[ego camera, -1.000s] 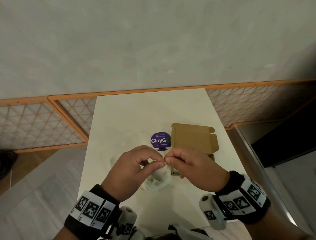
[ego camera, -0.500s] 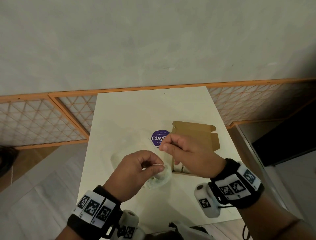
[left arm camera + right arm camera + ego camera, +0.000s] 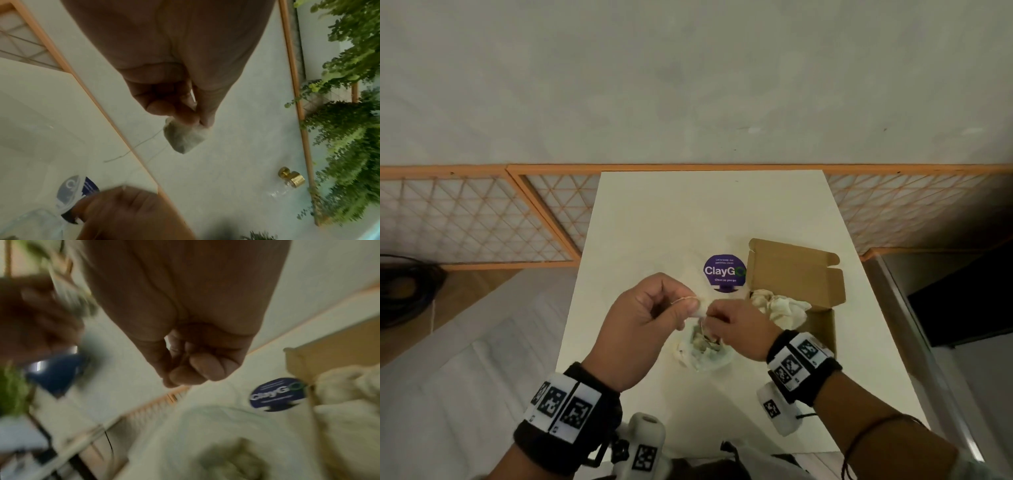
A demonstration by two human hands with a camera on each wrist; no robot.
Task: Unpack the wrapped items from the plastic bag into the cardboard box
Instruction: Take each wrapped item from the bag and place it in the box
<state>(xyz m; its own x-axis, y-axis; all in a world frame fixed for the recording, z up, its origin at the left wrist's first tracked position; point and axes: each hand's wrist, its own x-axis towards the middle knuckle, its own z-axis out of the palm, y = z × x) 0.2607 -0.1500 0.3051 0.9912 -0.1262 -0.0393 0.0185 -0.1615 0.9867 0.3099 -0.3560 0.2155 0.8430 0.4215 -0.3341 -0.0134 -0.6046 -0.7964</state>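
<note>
My left hand (image 3: 693,305) pinches a small white wrapped item (image 3: 185,138) between thumb and fingers, held above the table; a thin thread (image 3: 141,142) trails from it. My right hand (image 3: 710,315) sits right beside it with fingertips pinched together, seemingly on that thread; the right wrist view is blurred. Below both hands lies the crumpled clear plastic bag (image 3: 702,354) with more wrapped pieces inside. The open cardboard box (image 3: 794,270) stands to the right, and white wrapped items (image 3: 784,306) lie in it.
A round purple ClayGo sticker (image 3: 724,272) lies on the white table (image 3: 688,212), between the hands and the box. An orange lattice screen (image 3: 465,219) runs behind. A dark cabinet (image 3: 962,301) flanks the right edge. Green plants (image 3: 349,113) show in the left wrist view.
My right hand went up and back toward the sticker, then came down again beside the left hand. The left hand has lifted slightly with the wrapped item.
</note>
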